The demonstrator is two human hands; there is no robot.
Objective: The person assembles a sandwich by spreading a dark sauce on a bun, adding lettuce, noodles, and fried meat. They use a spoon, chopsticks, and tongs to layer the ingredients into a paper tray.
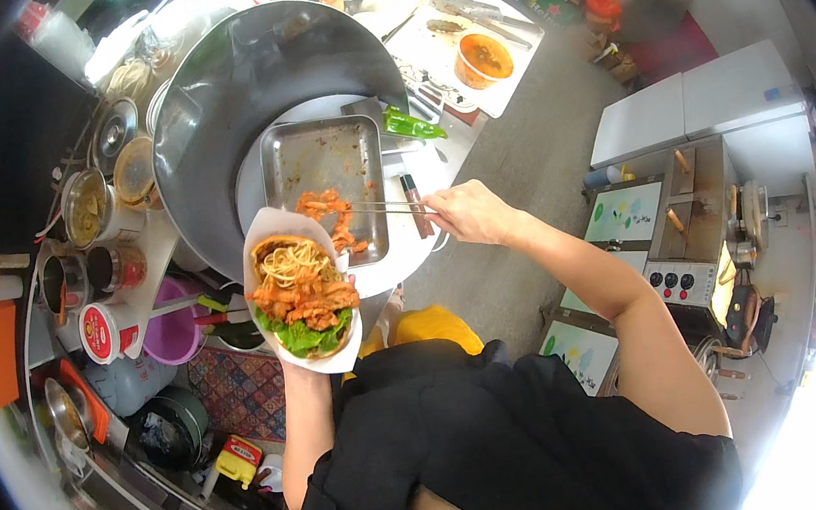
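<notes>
The left hand (312, 367), mostly hidden beneath, was closed under one paper-wrapped sandwich (300, 295) piled with lettuce, fried pieces and noodles, while the right hand (469, 213) pinched one pair of metal tongs (383, 207) shut-tipped over the fried pieces (328, 214) in the single steel tray (323, 169) just ahead of both hands. Judging by the heaped, tilted filling, another piece could slide off the sandwich's near edge, or slip from the narrow tongs mid-carry between tray and wrapper.

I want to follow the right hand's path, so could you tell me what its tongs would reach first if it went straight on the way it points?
Probably the orange fried pieces in the metal tray; the tongs in the right hand already point at them, though depth is unclear.
</notes>
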